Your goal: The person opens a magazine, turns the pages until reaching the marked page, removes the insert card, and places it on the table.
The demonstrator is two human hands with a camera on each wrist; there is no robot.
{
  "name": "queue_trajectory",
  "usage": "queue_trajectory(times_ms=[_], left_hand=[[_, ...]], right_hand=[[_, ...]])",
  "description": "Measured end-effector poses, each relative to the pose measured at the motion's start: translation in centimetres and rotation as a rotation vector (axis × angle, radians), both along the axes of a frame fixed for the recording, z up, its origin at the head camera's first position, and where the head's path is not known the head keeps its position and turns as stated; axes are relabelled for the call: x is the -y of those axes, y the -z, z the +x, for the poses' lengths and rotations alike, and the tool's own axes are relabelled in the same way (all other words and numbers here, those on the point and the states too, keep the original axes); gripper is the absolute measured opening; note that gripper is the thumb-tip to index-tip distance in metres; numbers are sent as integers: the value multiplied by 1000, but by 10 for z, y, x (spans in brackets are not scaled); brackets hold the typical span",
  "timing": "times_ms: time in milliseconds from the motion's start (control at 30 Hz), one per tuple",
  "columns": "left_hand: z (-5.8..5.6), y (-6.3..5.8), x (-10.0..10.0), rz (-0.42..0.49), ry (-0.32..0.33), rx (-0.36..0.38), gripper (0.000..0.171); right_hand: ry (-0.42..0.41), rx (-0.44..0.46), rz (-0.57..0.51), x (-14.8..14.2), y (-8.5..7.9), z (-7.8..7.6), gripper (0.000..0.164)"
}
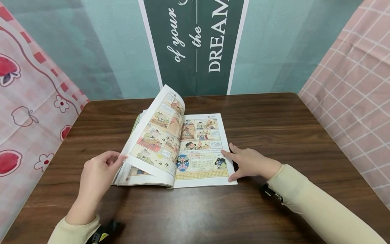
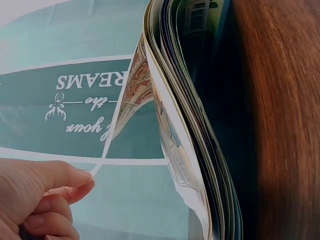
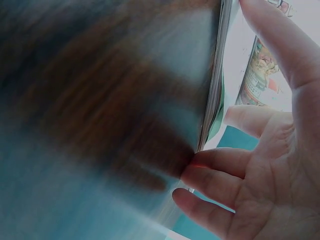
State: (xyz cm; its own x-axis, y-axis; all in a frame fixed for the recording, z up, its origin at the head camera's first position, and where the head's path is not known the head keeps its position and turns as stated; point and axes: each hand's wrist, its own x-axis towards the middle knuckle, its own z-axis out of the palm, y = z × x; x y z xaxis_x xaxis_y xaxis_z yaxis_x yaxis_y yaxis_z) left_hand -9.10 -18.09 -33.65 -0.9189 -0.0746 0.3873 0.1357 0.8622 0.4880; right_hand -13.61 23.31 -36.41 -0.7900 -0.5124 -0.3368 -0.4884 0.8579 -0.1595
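A comic book [image 1: 201, 149] with coloured picture panels lies spread on the table. My left hand [image 1: 99, 173] pinches the lower outer corner of one page [image 1: 158, 132] between thumb and forefinger. That page stands lifted and curved above the left-hand stack. In the left wrist view the left hand [image 2: 45, 200] holds the page edge apart from the thick bent stack [image 2: 195, 125]. At the book's right edge rests my right hand [image 1: 250, 162], fingers spread, thumb and fingertips touching the right page. The right wrist view shows the right hand [image 3: 260, 170] with its fingers extended along the book's edge.
The book lies on a dark wooden table [image 1: 274, 128]. Behind it hangs a teal cloth [image 1: 268, 51] with a dark lettered band. A fruit-patterned curtain [image 1: 27, 112] is at the left, and a pink checked one [image 1: 359, 84] at the right.
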Motion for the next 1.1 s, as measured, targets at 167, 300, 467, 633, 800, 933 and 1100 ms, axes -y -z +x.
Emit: queue_trajectory(times_ms=[167, 300, 467, 633, 800, 933, 1100], left_hand=[[4, 0, 3, -19, 0, 10, 10], [6, 1, 5, -32, -4, 38, 11], [8, 3, 9, -39, -5, 98, 15], [9, 5, 12, -50, 1, 130, 17], [10, 5, 15, -71, 6, 155, 16], [12, 6, 17, -81, 4, 206, 18], [14, 8, 21, -88, 9, 261, 19]], right_hand=[[0, 0, -4, 1, -1, 1, 98], [-1, -4, -3, 1, -1, 1, 98], [-1, -8, -4, 1, -1, 1, 97], [4, -4, -7, 0, -2, 0, 97], [12, 2, -3, 0, -2, 0, 98], [9, 2, -2, 1, -1, 0, 97], [7, 2, 3, 1, 0, 0, 97]])
